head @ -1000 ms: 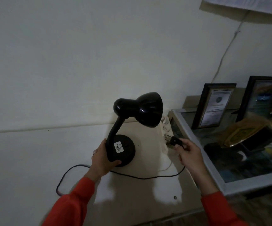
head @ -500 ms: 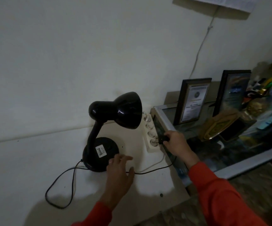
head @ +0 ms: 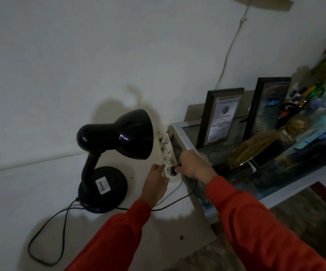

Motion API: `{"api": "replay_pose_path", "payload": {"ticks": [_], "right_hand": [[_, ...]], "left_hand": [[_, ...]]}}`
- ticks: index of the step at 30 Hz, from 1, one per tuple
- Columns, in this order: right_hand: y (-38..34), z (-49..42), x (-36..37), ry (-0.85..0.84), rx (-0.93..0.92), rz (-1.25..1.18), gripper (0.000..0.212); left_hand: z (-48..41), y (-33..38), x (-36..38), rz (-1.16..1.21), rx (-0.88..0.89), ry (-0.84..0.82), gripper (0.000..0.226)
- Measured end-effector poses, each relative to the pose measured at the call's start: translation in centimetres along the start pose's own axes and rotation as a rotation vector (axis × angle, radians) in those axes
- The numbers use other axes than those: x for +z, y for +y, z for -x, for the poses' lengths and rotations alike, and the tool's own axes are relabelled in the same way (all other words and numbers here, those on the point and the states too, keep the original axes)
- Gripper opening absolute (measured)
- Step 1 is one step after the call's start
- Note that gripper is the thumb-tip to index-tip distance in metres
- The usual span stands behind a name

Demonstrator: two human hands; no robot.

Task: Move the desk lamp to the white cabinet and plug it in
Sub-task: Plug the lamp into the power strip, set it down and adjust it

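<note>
The black desk lamp (head: 109, 159) stands upright on the white cabinet (head: 21, 192) top, its shade tipped toward the wall side and hiding part of the power strip (head: 166, 151) behind it. My right hand (head: 192, 165) is closed around the black plug (head: 176, 169), pinching it at the nearest socket of the strip; my knuckles cover most of the plug, so I cannot tell how far in it sits. My left hand (head: 156, 182) lies with fingers loosely together against the strip's near end, touching it. The lamp's cord (head: 60, 222) loops across the cabinet and passes under my left sleeve. To the right, framed certificates (head: 220, 118) stand on a glass case (head: 185, 141); things beyond are blurred.
</note>
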State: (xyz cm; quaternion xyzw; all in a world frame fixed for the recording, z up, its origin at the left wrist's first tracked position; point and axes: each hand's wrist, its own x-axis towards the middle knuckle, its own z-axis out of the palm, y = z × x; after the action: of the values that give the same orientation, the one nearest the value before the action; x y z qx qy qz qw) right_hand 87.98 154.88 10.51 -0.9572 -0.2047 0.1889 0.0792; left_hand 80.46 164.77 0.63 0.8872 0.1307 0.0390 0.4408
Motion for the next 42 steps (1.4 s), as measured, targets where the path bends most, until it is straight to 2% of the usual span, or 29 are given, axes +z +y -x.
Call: {"api": "replay_pose_path", "payload": {"ticks": [7,15,18,26,29,32,34,36,39,41,42], "right_hand": [[-1.2,-1.0,-0.3,-0.056,-0.067,0.079,0.026],[-1.3,-1.0,-0.8,-0.123,-0.075,0.122,0.032],[-1.3,-1.2,-0.5,-0.14,-0.093,0.141,0.018],[-1.5,-1.4,0.4,-0.09,-0.114,0.237,0.025],[-1.4,-1.5,0.7,-0.083,-0.103,0.237,0.044],[-1.6,-1.3,0.7,-0.053,-0.105,0.299,0.036],[-1.9,-0.6,1.2,-0.007,-0.129,0.39,0.043],[-1.9,0.6,2.4,0.087,-0.133,0.441,0.036],[-2.7,2.9,4.5,0.301,-0.129,0.669,0.021],[-3.7,4.1,5.8,0.355,-0.261,0.615,0.018],[-4.2,4.4,6.4,0.31,-0.365,0.535,0.019]], "left_hand": [[-0.1,-0.6,0.5,0.075,-0.024,0.028,0.046],[-0.2,-1.3,1.0,0.024,0.013,0.083,0.048],[-0.1,-1.4,0.9,-0.019,0.065,0.096,0.05],[0.8,-2.3,0.5,-0.102,0.146,0.072,0.052],[1.4,-2.5,0.4,-0.115,0.219,0.067,0.036],[2.2,-2.5,0.0,-0.147,0.156,-0.027,0.031],[2.8,-2.7,-0.5,-0.24,0.161,-0.091,0.029],[3.8,-3.0,-1.2,-0.331,0.17,-0.121,0.031],[5.8,-4.3,-2.7,-0.456,0.243,-0.11,0.037],[7.3,-5.5,-4.1,-0.442,0.286,-0.063,0.035],[8.2,-5.9,-4.8,-0.386,0.304,-0.017,0.03]]}}
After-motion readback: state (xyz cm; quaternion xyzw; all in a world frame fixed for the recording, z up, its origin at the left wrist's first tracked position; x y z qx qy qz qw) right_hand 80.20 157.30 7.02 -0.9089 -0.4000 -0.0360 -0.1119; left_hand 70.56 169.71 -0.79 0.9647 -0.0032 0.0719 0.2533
